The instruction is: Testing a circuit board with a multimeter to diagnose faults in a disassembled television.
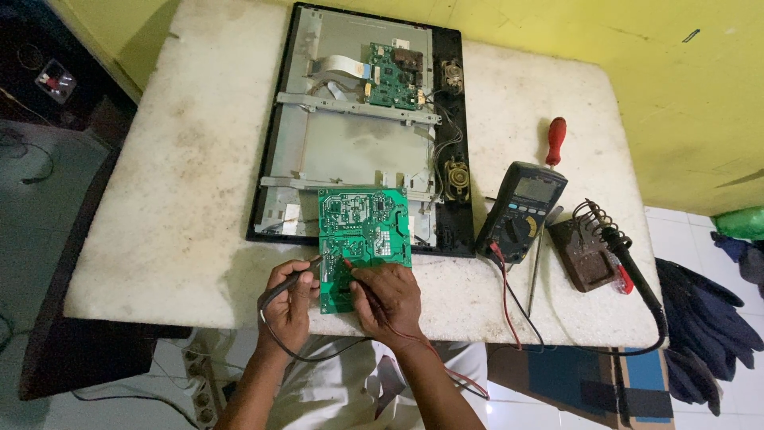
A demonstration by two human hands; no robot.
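Observation:
A green circuit board (364, 227) lies solder side up at the near edge of the white table (175, 207), overlapping the open back of a flat screen (350, 143). My left hand (288, 306) grips a black test probe whose tip touches the board's left edge. My right hand (391, 299) grips a red test probe pressed onto the board near its lower middle. Both probe leads run under my arms to a dark multimeter (523, 211) on the right.
A red-handled screwdriver (555, 141) lies beyond the multimeter. A soldering iron (629, 263) rests in a coiled stand (585, 247) at the right. A second green board (392, 77) sits inside the screen chassis. Yellow wall behind; dark clothes lie on the floor at right.

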